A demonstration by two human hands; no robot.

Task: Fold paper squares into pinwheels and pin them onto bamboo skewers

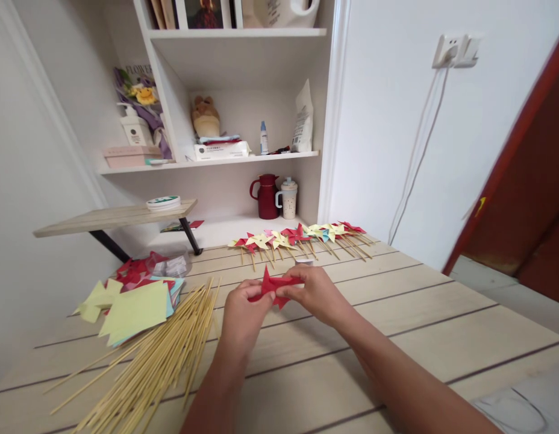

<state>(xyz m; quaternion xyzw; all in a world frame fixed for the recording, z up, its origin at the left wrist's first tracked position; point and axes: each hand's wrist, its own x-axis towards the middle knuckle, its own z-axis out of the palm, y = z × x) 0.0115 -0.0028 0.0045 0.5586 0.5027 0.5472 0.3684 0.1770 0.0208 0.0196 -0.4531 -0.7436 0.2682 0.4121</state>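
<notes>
Head view, hands: we see the left hand [243, 313] and the right hand [313, 292] meeting just above the tabletop [397, 313], both pinching the same red paper pinwheel [274, 286].
Left hand: its fingers grip the pinwheel's left side from below.
Right hand: its fingers close over the pinwheel's right side, thumb on top.
Red paper pinwheel: we find it held between the two hands, clear of the tabletop, its points sticking up and down.
Left of the hands: a loose bundle of bamboo sticks [157, 355] lies fanned on the tabletop, just beside the left forearm.
Further left: a stack of coloured paper squares [135, 310], yellow on top, with red paper pieces [132, 271] behind it.
Beyond the hands: a row of finished pinwheels on sticks [297, 236] lies along the far edge of the tabletop.
Behind that row: a red jug [265, 196] and a pale lidded cup [289, 199] stand on the low shelf [225, 229].
</notes>
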